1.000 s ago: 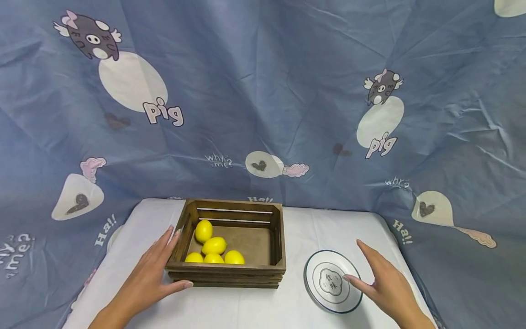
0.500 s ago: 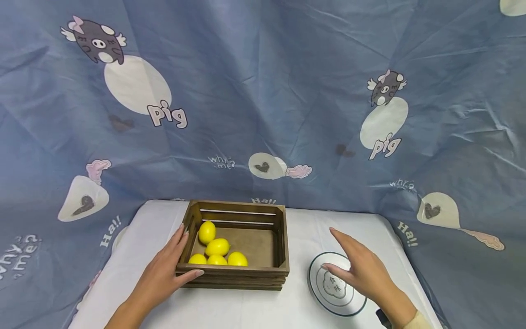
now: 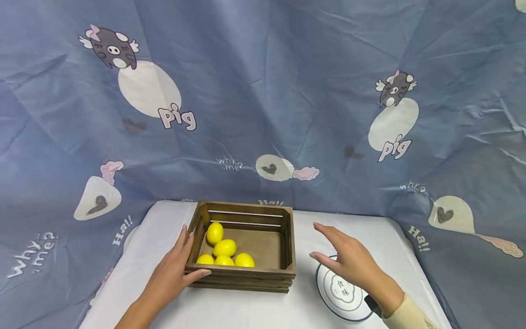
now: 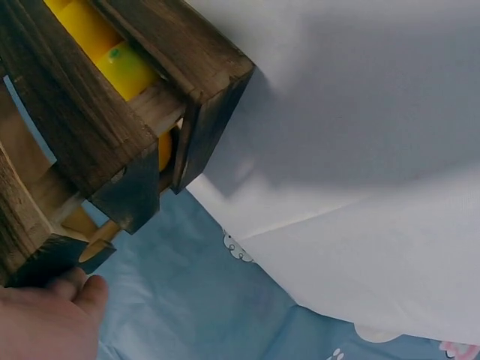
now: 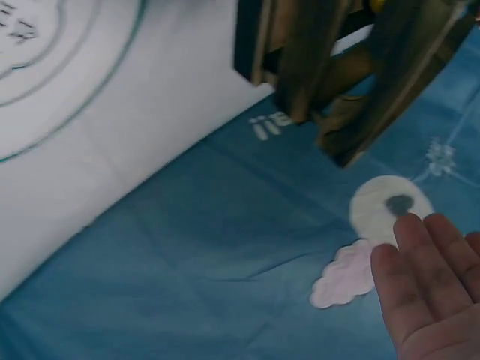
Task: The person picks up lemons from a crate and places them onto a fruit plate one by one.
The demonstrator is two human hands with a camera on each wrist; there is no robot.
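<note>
A brown slatted wooden crate [image 3: 246, 279] stands on the white cloth with several yellow lemons [image 3: 225, 248] gathered at its left and front. My left hand [image 3: 170, 270] is at its front left corner, fingers fairly straight along the left side and the thumb over the front rim. The left wrist view shows fingertips of that hand [image 4: 56, 315] close against the slats [image 4: 82, 112]. My right hand [image 3: 352, 259] hovers right of the crate, thumb and fingers spread with nothing between them. Under it lies a round white plate [image 3: 328, 299] with a blue rim, partly covered by the hand.
The white cloth [image 3: 246, 310] covers the tabletop. A blue printed curtain [image 3: 230, 91] rises behind the table and hangs along both sides. A dark strap [image 3: 373, 305] and a cream sleeve [image 3: 411, 315] show at the right wrist.
My right hand has moved left and forward, from beside the plate toward the crate. My left hand has come closer against the crate's corner. The whole head view has shifted slightly.
</note>
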